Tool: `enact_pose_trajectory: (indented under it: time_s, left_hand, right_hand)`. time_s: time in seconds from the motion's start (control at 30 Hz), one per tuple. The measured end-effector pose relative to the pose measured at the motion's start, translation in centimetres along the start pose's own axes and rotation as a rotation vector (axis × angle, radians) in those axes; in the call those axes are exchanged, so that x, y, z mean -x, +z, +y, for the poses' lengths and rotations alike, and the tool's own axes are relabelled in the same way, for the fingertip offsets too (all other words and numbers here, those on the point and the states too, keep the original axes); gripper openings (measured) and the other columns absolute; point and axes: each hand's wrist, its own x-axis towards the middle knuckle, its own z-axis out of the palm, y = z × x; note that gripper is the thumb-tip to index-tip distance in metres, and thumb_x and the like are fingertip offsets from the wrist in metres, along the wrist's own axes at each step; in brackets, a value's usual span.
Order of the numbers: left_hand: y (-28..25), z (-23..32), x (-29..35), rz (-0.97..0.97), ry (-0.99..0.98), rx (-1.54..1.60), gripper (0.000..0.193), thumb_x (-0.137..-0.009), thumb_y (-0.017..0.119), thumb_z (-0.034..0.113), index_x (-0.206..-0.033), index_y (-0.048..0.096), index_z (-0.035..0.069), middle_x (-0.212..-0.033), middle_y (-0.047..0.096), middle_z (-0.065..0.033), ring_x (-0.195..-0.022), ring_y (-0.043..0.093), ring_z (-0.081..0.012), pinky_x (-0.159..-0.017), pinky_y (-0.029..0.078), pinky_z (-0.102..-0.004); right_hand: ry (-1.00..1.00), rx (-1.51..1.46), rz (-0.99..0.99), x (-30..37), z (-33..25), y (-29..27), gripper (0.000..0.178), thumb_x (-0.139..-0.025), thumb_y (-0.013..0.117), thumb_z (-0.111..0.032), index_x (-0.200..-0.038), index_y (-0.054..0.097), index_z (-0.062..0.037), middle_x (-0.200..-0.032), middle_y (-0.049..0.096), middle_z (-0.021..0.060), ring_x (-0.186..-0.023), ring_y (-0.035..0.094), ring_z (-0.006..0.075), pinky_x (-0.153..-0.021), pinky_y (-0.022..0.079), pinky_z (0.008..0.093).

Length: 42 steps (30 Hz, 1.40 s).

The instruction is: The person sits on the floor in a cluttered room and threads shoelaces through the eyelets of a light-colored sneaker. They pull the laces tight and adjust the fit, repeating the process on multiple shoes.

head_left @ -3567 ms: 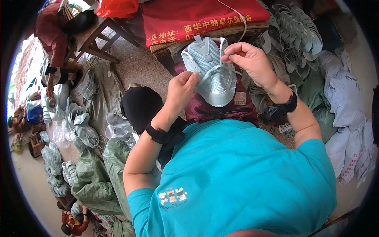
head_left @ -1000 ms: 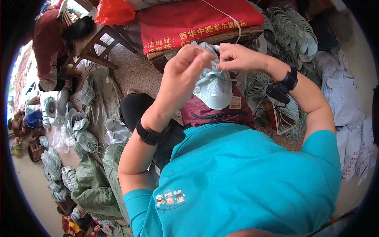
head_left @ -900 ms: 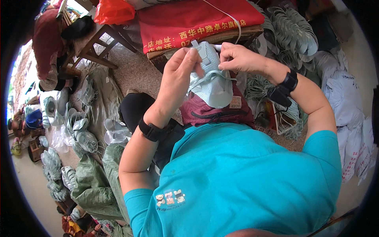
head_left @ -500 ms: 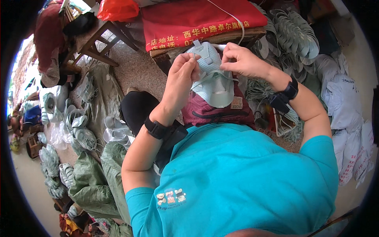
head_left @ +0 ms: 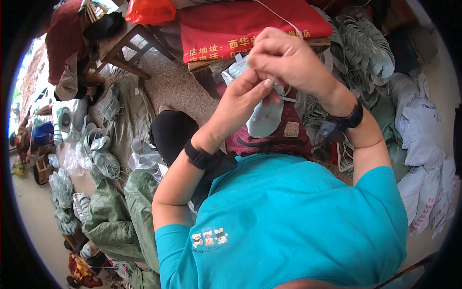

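Observation:
A pale mint-white shoe upper (head_left: 264,121) with perforated mesh lies on the maroon cloth (head_left: 272,138) over my lap. Its middle is hidden under my hands. My left hand (head_left: 249,90) is closed over the upper, thumb and fingers pinching a thin pale shoelace (head_left: 287,98). Just above and right of it, my right hand (head_left: 288,59) is closed too, its fingertips meeting the left ones at the lace. The fingers cover how the lace runs between them.
In front stands a wooden bench with a red cloth (head_left: 211,31). Bunches of shoe uppers (head_left: 368,45) and a tangle of laces (head_left: 315,113) lie at the right, with white sacks (head_left: 421,127) beyond. Green sacks (head_left: 113,224), more uppers (head_left: 101,156) and a wooden stool (head_left: 126,48) are at the left.
My hands, apart before, have come together over the shoe upper. The right hand moved left across it, and the left hand moved down and right. The upper is now more covered.

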Motion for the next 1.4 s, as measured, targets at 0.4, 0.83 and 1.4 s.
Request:
enact_pose_trajectory:
  time_s: [0.4,0.83,1.4]
  left_hand:
    - [-1.6,7.7,2.0,0.401,0.33,-0.022,0.024,-0.101,0.048,0.01,-0.117,0.056,-0.006,-0.091,0.068,-0.0129,-0.072,0.065,-0.0135,-0.064,0.052,-0.0224]
    - [-16.1,9.2,11.5,1.052,0.2,-0.556,0.03,-0.099,0.051,0.011,-0.127,0.056,0.001,-0.124,0.061,-0.0156,-0.093,0.065,-0.0177,-0.08,0.051,-0.0251]
    - [-1.8,-2.3,2.4,0.352,0.089,-1.01,0.023,-0.079,0.072,0.008,-0.098,0.06,0.006,-0.103,0.052,-0.0124,-0.076,0.06,-0.0251,-0.069,0.052,-0.0367]
  right_hand:
    - [0.208,-0.324,-0.179,-2.0,4.4,2.6,0.027,-0.097,0.058,-0.028,-0.103,0.067,-0.0039,-0.091,0.065,0.0011,-0.074,0.058,0.0087,-0.066,0.047,0.0235]
    - [0.043,0.398,1.093,5.8,4.7,-26.4,0.027,-0.09,0.063,-0.013,-0.115,0.067,-0.0027,-0.079,0.062,0.0013,-0.065,0.056,0.0124,-0.06,0.046,0.0263]
    - [-0.202,0.593,-0.209,3.1,8.2,-4.8,0.017,-0.083,0.07,-0.022,-0.089,0.062,-0.0081,-0.095,0.057,0.0042,-0.097,0.051,0.0237,-0.089,0.041,0.0361]
